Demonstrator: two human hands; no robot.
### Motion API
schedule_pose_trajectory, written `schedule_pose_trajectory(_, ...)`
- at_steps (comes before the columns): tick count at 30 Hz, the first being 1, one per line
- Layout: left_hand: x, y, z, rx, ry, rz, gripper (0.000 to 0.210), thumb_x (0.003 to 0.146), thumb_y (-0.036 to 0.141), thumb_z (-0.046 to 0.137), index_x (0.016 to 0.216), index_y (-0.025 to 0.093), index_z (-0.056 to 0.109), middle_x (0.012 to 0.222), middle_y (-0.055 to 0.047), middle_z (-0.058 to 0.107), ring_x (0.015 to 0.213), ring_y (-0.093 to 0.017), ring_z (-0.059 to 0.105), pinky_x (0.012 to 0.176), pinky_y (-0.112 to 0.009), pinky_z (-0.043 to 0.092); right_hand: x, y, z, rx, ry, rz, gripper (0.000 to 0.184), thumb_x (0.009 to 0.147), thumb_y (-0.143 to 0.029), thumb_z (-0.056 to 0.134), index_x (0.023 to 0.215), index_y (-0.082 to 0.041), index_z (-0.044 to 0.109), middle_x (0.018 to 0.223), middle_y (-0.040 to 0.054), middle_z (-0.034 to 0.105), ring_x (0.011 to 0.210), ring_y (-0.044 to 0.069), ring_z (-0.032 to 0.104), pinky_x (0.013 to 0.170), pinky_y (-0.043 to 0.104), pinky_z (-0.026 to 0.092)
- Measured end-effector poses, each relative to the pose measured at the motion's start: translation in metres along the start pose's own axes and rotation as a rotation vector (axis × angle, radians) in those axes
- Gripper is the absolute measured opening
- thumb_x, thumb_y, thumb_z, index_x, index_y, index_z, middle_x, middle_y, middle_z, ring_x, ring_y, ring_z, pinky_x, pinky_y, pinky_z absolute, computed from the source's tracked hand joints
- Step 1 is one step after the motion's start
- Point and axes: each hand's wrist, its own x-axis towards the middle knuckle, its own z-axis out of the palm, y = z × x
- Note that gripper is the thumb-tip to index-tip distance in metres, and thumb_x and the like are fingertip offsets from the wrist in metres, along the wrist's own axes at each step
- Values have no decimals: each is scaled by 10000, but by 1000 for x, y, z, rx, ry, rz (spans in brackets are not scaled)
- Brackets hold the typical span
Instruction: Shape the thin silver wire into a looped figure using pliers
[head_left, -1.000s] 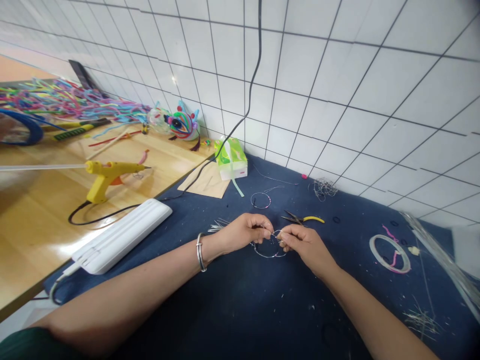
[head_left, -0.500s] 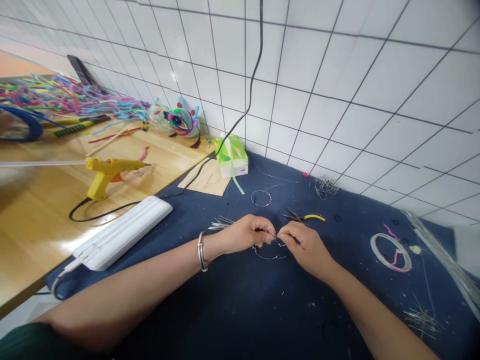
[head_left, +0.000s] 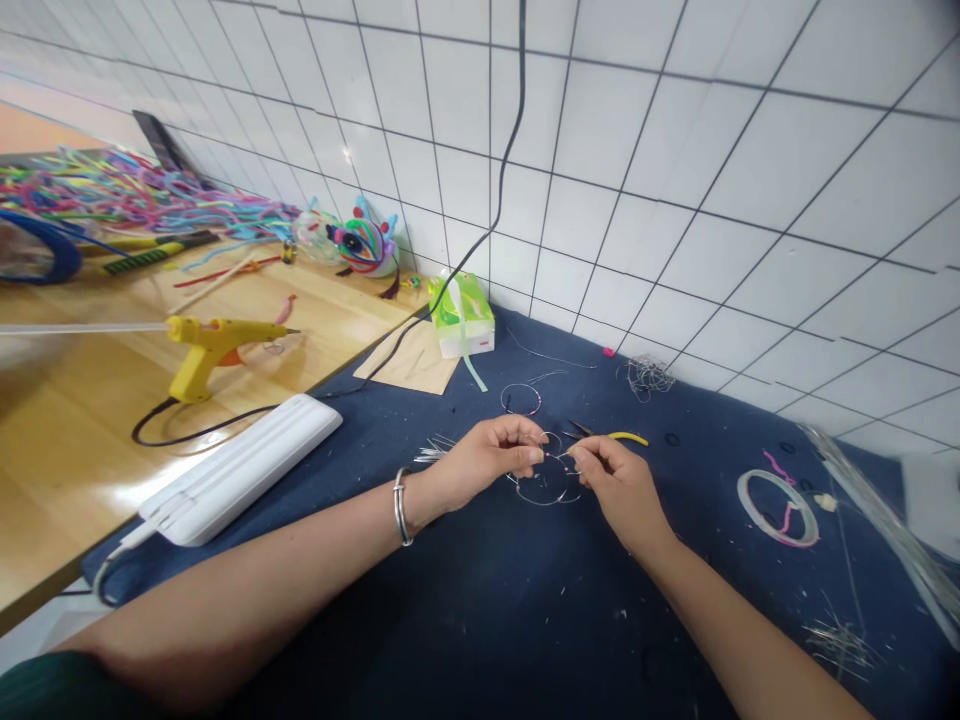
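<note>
Between my hands hangs a thin looped wire (head_left: 545, 502) with small pink beads along it. My left hand (head_left: 499, 448), with a silver bangle at the wrist, pinches the wire between thumb and forefinger. My right hand (head_left: 613, 478) pinches it on the other side, a short gap away. Pliers (head_left: 628, 437) with a yellow handle lie just beyond my right hand, partly hidden by it. A second beaded wire ring (head_left: 521, 399) rests on the dark blue cloth (head_left: 487, 620) behind my left hand. Short wire pieces (head_left: 435, 448) lie by my left fingers.
To the left, a yellow glue gun (head_left: 214, 350) and a white power bank (head_left: 247, 470) sit near the wooden table. A tissue pack (head_left: 463, 315) stands by the tiled wall. At right are a tape ring (head_left: 745, 500), tangled wire (head_left: 649, 376) and long wires (head_left: 885, 510).
My hands have moved slightly apart, the right one going right. More of the beaded wire loop shows between them.
</note>
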Motion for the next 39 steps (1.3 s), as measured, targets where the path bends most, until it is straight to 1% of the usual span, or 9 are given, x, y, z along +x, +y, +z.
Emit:
schedule_pose_trajectory(4, 0, -2, 0, -93, 128, 23, 130, 749, 218, 618, 838, 138, 569, 742, -7, 571, 580, -53, 488, 558, -183, 369, 0, 1, 5, 16, -100, -13, 170, 826, -310, 454, 780, -200, 575, 634, -27, 534, 603, 108, 496, 590, 228, 378)
schedule_pose_trajectory(8, -1, 1, -1, -275, 110, -28, 155, 782, 268, 587, 870, 142, 560, 790, -24, 576, 621, -71, 519, 599, -206, 404, 0, 1, 8, 12, -243, -21, 139, 785, -282, 501, 704, -195, 572, 612, -30, 541, 575, 102, 499, 567, 225, 379)
schedule_pose_trajectory(11, -3, 6, 0, -393, 77, -30, 222, 828, 327, 519, 970, 158, 541, 890, -59, 586, 712, -110, 559, 673, -264, 437, 0, 5, 10, 206, -124, 130, 169, 793, -334, 488, 754, -194, 574, 636, -19, 563, 539, 99, 503, 518, 222, 390)
schedule_pose_trajectory(15, -7, 9, 6, -314, 44, -45, 230, 816, 322, 543, 972, 155, 547, 920, -75, 602, 769, -133, 577, 736, -290, 432, 1, 9, 10, 381, -10, 193, 199, 779, -368, 517, 747, -179, 570, 650, -8, 565, 522, 92, 493, 494, 219, 383)
schedule_pose_trajectory(21, -7, 6, 10, -159, 142, 8, 251, 813, 368, 530, 880, 136, 601, 860, -60, 596, 800, -134, 548, 730, -261, 422, -2, 6, 10, 482, -34, 199, 210, 766, -374, 545, 755, -166, 573, 656, 4, 579, 519, 87, 486, 496, 218, 377)
schedule_pose_trajectory(27, -4, 4, 10, -256, 125, -4, 262, 798, 361, 555, 930, 137, 586, 819, -47, 583, 653, -95, 533, 623, -234, 428, -6, 0, 13, 758, -145, 263, 222, 777, -390, 525, 739, -171, 525, 654, -11, 546, 488, 67, 452, 462, 200, 348)
schedule_pose_trajectory(31, -4, 5, 10, -316, 135, 0, 265, 798, 363, 554, 925, 132, 583, 831, -53, 581, 627, -83, 530, 615, -229, 434, -5, -1, 9, 614, -242, 264, 238, 789, -407, 499, 760, -172, 525, 668, 4, 570, 481, 78, 470, 443, 200, 341)
schedule_pose_trajectory(35, -5, 7, 11, -267, 78, -13, 265, 792, 357, 565, 914, 125, 592, 792, -47, 582, 609, -84, 532, 601, -229, 431, -2, -1, 4, 381, -79, 126, 243, 781, -412, 526, 821, -175, 563, 702, 1, 563, 564, 92, 496, 491, 204, 368)
schedule_pose_trajectory(39, -7, 6, 13, -204, 64, -23, 265, 788, 354, 571, 900, 118, 611, 786, -50, 588, 643, -99, 539, 627, -246, 434, -2, 2, 5, 405, -30, 90, 278, 807, -436, 488, 828, -176, 584, 663, -15, 521, 542, 83, 466, 498, 209, 363)
